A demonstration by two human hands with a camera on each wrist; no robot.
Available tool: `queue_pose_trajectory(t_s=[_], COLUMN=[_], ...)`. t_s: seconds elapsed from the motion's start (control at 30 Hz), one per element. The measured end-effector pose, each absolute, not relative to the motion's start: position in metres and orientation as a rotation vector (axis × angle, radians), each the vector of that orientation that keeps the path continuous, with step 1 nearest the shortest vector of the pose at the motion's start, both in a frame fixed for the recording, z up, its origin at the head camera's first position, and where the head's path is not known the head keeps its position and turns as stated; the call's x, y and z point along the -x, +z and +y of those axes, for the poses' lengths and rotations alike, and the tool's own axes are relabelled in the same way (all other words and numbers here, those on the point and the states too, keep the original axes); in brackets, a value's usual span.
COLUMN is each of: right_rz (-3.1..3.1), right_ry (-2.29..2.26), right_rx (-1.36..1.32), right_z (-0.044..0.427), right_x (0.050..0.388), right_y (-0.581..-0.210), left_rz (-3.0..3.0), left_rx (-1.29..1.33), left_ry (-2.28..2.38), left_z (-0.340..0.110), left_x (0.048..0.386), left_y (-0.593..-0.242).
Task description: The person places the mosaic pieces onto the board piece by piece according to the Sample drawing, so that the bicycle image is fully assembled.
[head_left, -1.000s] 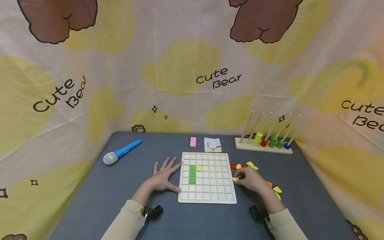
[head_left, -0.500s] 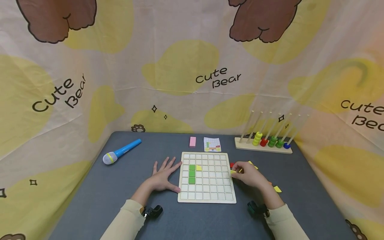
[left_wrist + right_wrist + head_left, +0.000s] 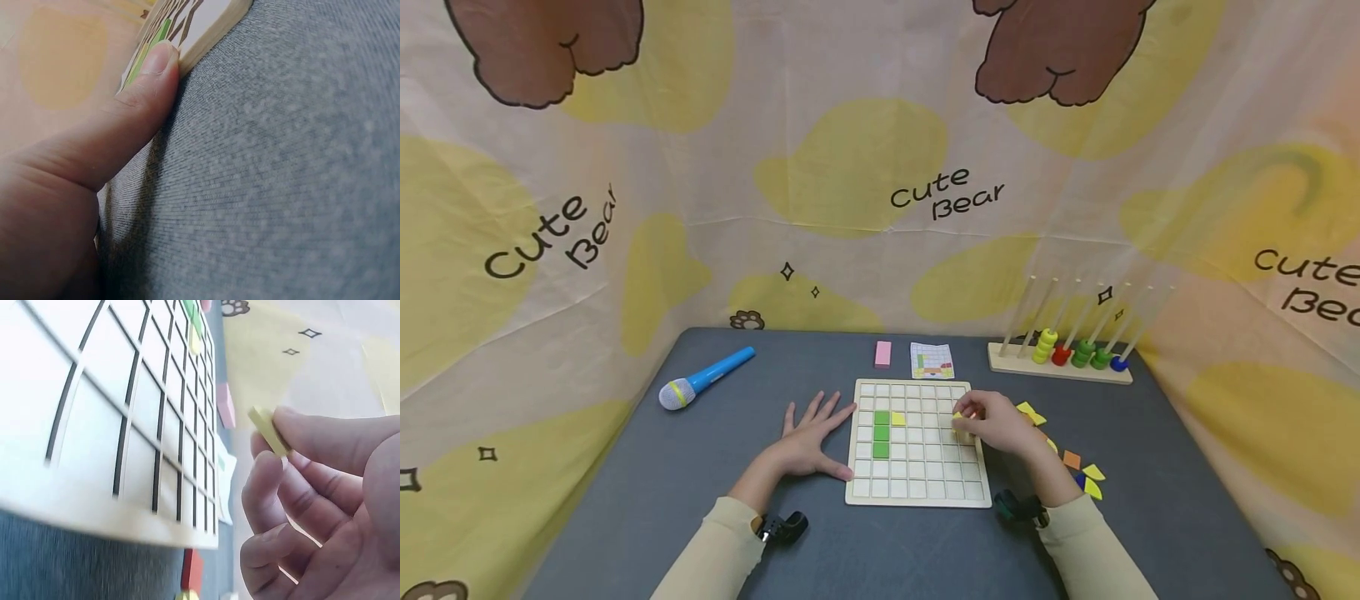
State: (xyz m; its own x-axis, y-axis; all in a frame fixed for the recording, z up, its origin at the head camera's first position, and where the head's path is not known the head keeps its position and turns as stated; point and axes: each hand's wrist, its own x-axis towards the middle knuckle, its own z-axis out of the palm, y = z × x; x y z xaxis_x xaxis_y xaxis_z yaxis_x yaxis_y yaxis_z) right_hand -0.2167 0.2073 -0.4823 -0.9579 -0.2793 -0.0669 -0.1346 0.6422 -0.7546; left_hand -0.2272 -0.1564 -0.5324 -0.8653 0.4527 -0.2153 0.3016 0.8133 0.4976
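A white gridded board [image 3: 925, 483] lies on the table. Three green tiles [image 3: 881, 433] stand in one of its columns, with a yellow tile [image 3: 898, 419] beside the top one. My left hand [image 3: 805, 447] is spread at the board's left side; its thumb [image 3: 159, 59] touches the edge in the left wrist view. Over the right part of the board, my right hand [image 3: 1002, 425] pinches a small yellow tile [image 3: 270, 432] between thumb and fingers. In the right wrist view that tile is tilted and apart from the grid.
Loose yellow tiles [image 3: 1032, 413], an orange tile [image 3: 1072, 460] and others lie right of the board. Behind it are a pink block [image 3: 882, 354] and a pattern card [image 3: 932, 361]. A peg rack with beads [image 3: 1060, 367] stands back right, a blue toy microphone [image 3: 707, 379] back left.
My right hand has moved from the loose tiles leftward and slightly away from me, over the board's right side, carrying a yellow tile. My left hand has stayed in place.
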Motion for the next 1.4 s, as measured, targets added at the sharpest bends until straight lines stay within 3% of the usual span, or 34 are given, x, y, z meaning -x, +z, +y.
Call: queue_pose_trajectory(t_s=[0.53, 1.4], right_rz=[2.653, 2.509], right_ry=[-1.292, -1.264], right_rx=[0.442, 0.516], right_z=[0.161, 0.102], right_x=[0.225, 0.21], right_y=[-0.484, -0.501], left_rz=[2.663, 2.626], left_rx=[-0.59, -0.627], left_ry=[0.674, 0.727], left_z=[-0.157, -0.161], left_x=[0.227, 0.225], left_y=[-0.531, -0.528])
